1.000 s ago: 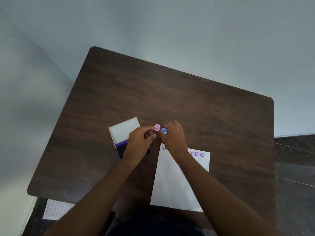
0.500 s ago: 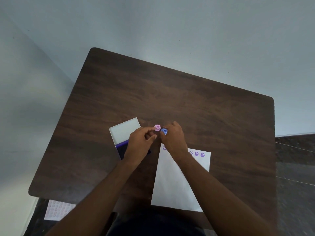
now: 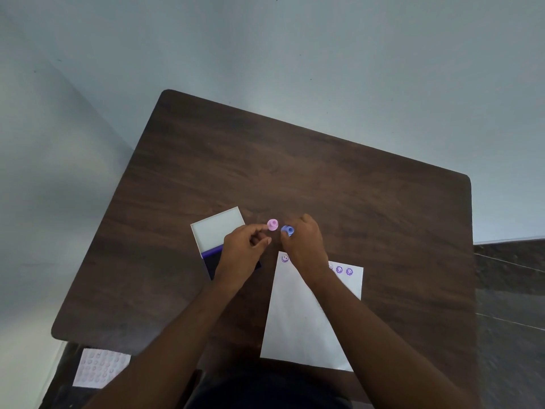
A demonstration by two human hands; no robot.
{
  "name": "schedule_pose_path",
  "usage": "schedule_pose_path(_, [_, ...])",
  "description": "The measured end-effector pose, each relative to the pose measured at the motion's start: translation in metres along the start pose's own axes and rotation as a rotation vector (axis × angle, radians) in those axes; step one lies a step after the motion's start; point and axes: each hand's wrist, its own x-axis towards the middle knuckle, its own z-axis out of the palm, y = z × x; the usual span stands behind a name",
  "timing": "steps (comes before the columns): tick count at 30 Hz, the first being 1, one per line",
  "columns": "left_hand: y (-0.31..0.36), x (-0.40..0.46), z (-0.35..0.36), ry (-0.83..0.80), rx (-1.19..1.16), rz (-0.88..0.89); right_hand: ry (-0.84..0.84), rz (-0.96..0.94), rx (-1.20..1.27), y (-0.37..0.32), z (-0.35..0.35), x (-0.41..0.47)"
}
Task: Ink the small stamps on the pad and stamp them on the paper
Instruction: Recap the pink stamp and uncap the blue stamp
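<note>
Over the desk, head view:
Left hand (image 3: 243, 252): reaches in from the lower left, forearm bare, knuckles up; its grip is loosely curled, index fingertip touching the pink stamp, thumb tucked just beneath and apart from it.
Right hand (image 3: 305, 245): comes from the lower right, wrist crossing the top edge of the paper, fingers bent downward; its grip is pinched round the blue stamp, which shows at the fingertips.
Pink stamp (image 3: 272, 224): small round plastic piece with a raised knob, standing on the desk between ink pad and blue stamp.
Blue stamp (image 3: 288, 230): same small round shape, just right of the pink one, apart from it; whether it rests on the wood or is lifted I cannot tell.
Ink pad (image 3: 211, 253): flat box, white lid (image 3: 218, 227) hinged open toward the far side, dark violet pad mostly hidden under the left hand.
Paper (image 3: 300, 317): plain white sheet on the near side of the desk, purple round face prints (image 3: 344, 270) along its top edge, one at the left corner, several at the right.
Desk (image 3: 295, 172): dark brown wood grain, smooth, rounded corners.
Floor, lower left: a pale sheet (image 3: 100, 367) with rows of faint round marks.
</note>
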Motion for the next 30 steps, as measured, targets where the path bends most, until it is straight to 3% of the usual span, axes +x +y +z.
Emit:
schedule_pose_path(6, [0.004, -0.002, 0.001, 0.010, -0.017, 0.009, 0.024, -0.026, 0.094, -0.002, -0.014, -0.005])
schedule_pose_path(11, [0.010, -0.007, -0.008, 0.004, -0.077, 0.022, 0.064, 0.048, 0.537, -0.010, -0.031, -0.023])
schedule_pose_path(16, [0.017, -0.017, -0.026, -0.036, -0.165, 0.074, -0.118, 0.027, 0.835, -0.013, -0.044, -0.035])
schedule_pose_path(23, [0.016, -0.029, -0.053, 0.010, -0.301, 0.117, -0.338, -0.141, 0.976, -0.024, -0.057, -0.050])
schedule_pose_path(30, [0.013, -0.038, -0.067, 0.077, -0.296, 0.151, -0.340, -0.205, 0.892, -0.030, -0.052, -0.057])
